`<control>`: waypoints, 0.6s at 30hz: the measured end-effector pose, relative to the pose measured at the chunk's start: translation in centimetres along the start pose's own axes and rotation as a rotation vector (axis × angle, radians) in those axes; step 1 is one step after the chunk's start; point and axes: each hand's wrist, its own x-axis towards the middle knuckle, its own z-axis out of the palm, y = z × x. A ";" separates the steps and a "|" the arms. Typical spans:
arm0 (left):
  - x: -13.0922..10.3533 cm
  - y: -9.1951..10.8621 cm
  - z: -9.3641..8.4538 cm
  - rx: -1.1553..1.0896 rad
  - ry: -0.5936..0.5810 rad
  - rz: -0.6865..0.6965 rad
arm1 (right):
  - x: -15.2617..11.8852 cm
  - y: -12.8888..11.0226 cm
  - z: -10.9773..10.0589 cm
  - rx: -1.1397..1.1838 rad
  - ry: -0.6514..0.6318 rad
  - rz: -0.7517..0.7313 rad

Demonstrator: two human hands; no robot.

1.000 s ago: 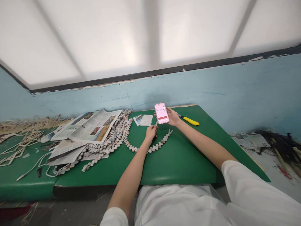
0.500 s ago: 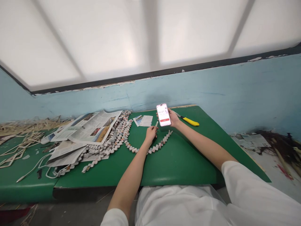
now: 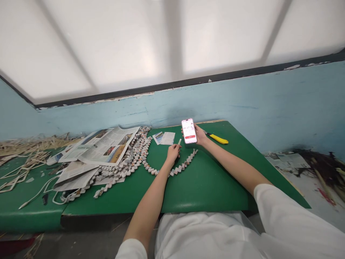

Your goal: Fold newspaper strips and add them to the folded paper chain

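Note:
In my right hand is a smartphone, held upright with its lit screen towards me; a timer and a red button show on it. My left hand pinches a small folded paper strip that sticks up past the fingertips. Below both hands a zigzag chain of folded paper curves over the green table, passing beneath my left forearm. A yellow-handled utility knife lies just right of my right hand, its front end partly hidden. Two paper pieces lie beyond my left hand.
Newspaper sheets and a heap of folded paper chains cover the table's left part. A white cable and thin wooden frames lie farther left. A blue wall stands behind the table.
My right hand and the phone have shifted slightly to the right. The left hand with its paper strip stays almost where it was.

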 end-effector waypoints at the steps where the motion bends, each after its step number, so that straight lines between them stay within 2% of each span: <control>1: 0.0 0.0 0.0 -0.003 -0.001 0.000 | 0.0 0.0 -0.1 0.000 -0.001 0.001; 13: 0.2 -0.2 0.1 0.015 0.006 -0.007 | 0.2 0.2 -0.6 -0.076 0.022 -0.006; 18: 0.2 -0.2 0.0 0.017 0.004 -0.003 | 1.2 0.3 -1.9 -0.238 0.060 -0.078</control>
